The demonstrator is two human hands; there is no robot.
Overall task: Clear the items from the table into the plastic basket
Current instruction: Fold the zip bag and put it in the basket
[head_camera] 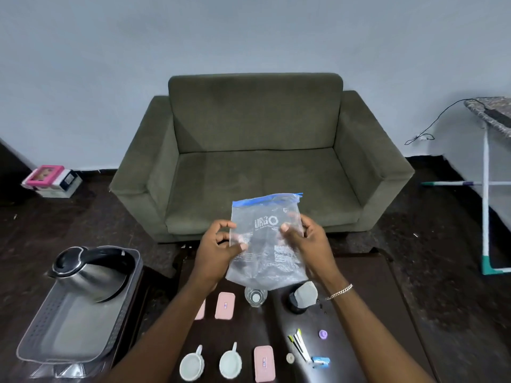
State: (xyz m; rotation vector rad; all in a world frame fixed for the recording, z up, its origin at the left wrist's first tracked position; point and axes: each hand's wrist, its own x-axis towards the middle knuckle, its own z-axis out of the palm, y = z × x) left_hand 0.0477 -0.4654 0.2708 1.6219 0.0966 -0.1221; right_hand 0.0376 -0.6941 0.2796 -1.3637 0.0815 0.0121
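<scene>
I hold a clear zip bag (266, 252) with a blue seal strip upright above the dark table (359, 313). My left hand (218, 250) pinches its left edge and my right hand (307, 241) grips its right edge. The grey plastic basket (66, 352) stands at the left with a steel kettle (88, 275) lying inside it. On the table lie pink cases (225, 305) (264, 363), two white round strainers (191, 366) (230, 363), a glass (255, 297) and a dark jar (300, 298) with a grey lid.
Small items sit at the table's right front: pens (298, 344), a purple cap (322, 334), a blue clip (320, 362), a small round disc (289, 357). A green sofa (257, 161) stands behind the table. A white-legged stand (486, 189) is at the right, boxes (52, 181) on the floor far left.
</scene>
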